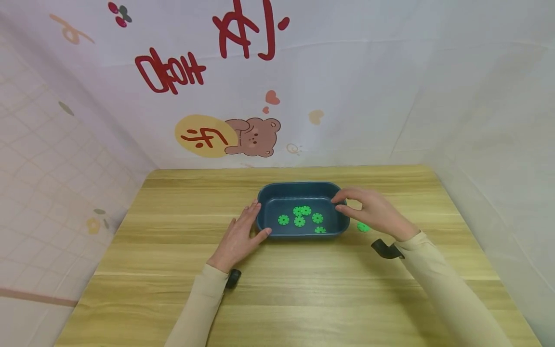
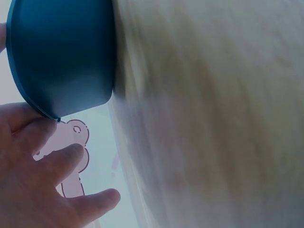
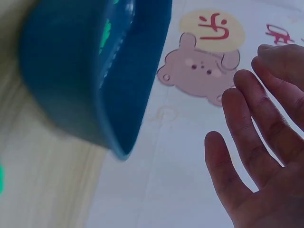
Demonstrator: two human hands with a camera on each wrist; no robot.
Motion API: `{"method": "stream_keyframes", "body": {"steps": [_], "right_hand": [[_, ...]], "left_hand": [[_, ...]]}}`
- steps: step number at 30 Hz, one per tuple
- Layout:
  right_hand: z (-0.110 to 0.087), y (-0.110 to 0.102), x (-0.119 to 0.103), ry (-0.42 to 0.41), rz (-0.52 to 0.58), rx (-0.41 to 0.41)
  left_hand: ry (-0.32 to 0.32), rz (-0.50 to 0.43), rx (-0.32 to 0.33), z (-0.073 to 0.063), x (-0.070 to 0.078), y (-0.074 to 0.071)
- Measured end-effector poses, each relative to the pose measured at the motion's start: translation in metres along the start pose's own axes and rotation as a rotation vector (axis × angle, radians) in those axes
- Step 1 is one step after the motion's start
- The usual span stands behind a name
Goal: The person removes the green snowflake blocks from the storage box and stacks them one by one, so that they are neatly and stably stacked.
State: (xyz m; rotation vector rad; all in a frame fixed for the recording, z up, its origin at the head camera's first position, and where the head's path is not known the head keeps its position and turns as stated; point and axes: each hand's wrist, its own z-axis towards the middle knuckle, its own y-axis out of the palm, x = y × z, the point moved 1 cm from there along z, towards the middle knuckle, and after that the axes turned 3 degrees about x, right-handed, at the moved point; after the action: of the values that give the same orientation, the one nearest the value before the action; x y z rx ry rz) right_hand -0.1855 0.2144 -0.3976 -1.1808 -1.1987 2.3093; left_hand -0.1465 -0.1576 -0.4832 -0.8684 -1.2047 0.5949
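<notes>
A dark blue oblong basin [image 1: 303,188] stands on the table, and several green notched plastic discs [image 1: 299,221] lie on its floor. My left hand [image 1: 238,241] touches the basin's left rim with its fingers spread; in the left wrist view, fingertips meet the blue wall [image 2: 61,57]. Above the basin's right end hovers my right hand [image 1: 373,209], thumb and index finger apart with nothing between them. The right wrist view shows its fingers [image 3: 247,123] extended and separate from the basin [image 3: 61,71]. Another green disc [image 1: 363,227] lies on the table beneath the right hand, partly covered.
The wood-grain table [image 1: 295,299] reaches a white cloth backdrop [image 1: 368,96] printed with a bear [image 1: 256,137] and red characters. Cloth also hangs along the left and right sides. Black wrist mounts [image 1: 386,249] sit at both sleeves.
</notes>
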Motion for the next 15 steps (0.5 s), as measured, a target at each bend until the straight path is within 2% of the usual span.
{"method": "stream_keyframes", "body": {"steps": [8,15], "right_hand": [[0.029,0.004,-0.016,-0.060,-0.030,-0.077],[0.052,0.010,-0.022,-0.093,-0.020,-0.155]], "left_hand": [[0.024,-0.004,-0.008,0.003,-0.003,-0.003],[0.058,-0.071,0.018,0.003,-0.009,-0.004]]}}
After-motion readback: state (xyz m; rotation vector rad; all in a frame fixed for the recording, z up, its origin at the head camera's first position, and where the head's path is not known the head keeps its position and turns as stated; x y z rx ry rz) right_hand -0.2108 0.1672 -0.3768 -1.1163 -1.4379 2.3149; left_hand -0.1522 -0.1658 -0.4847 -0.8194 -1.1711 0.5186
